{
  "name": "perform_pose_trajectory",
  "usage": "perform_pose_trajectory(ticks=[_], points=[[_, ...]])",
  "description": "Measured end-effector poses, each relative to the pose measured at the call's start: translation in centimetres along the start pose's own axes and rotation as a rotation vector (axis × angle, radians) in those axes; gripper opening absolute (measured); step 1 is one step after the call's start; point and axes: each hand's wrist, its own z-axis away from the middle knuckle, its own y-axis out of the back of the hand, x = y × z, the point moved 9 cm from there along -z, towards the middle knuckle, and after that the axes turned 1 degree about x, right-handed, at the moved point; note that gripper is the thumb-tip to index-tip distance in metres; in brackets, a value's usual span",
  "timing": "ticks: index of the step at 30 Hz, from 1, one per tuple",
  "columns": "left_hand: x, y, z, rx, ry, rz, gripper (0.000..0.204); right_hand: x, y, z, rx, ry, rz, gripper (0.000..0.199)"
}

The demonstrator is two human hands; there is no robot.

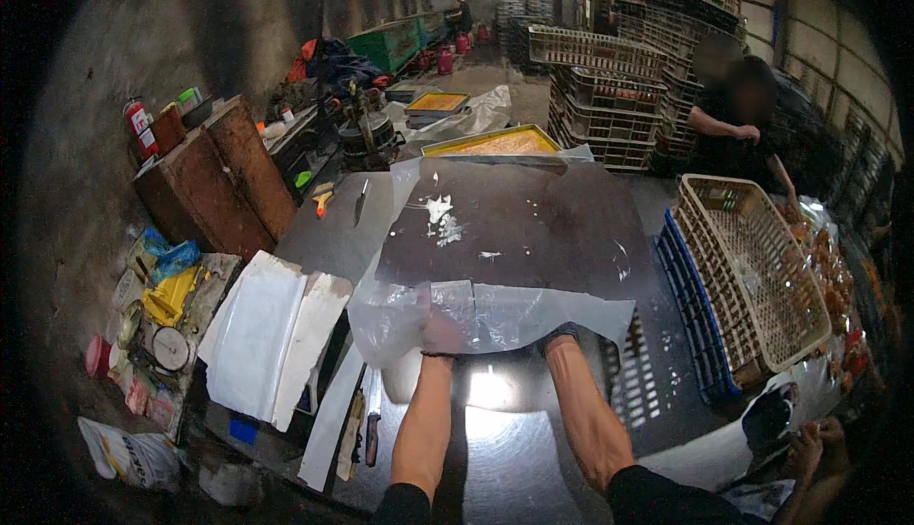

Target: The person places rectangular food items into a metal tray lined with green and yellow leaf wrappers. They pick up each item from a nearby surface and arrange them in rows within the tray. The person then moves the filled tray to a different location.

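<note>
A dark brown board [514, 225] with white smears lies on the metal table in front of me. Clear plastic sheet [514, 311] sticks out around it and overlaps its near edge. My left hand [443, 332] is at the sheet's near edge, left of centre; its fingers are smeared by motion and partly behind the film. My right hand [560, 333], dark as if gloved, is closed on the same edge farther right, with its fingertips hidden. Beyond the board sits a yellow-rimmed tray [495, 141] with an orange-yellow filling.
A knife [372, 420] and a white foam slab [257, 335] lie at left. An orange-handled brush [322, 201] is farther back. At right stands a beige plastic crate [757, 268] on a blue one [674, 287]. A co-worker [738, 116] stands behind; another person's hands [809, 454] show lower right.
</note>
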Motion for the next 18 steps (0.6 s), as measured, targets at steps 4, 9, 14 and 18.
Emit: perform_pose_trajectory(ticks=[4,9,14,18], points=[[0.7,-1.1,0.6,-0.01,-0.019,-0.081,0.046,3.5,2.4,2.9,-0.024,-0.044,-0.025,0.029],[-0.7,1.7,0.5,-0.042,-0.002,-0.092,0.042,5.1,9.0,3.9,-0.004,-0.068,-0.055,0.028],[-2.8,3.8,1.4,0.024,0.038,-0.116,0.039,2.3,16.6,2.4,0.111,-0.005,-0.062,0.027],[-3.9,4.5,3.2,0.092,0.056,-0.14,0.038,0.0,19.8,2.4,0.186,0.045,-0.071,0.026]])
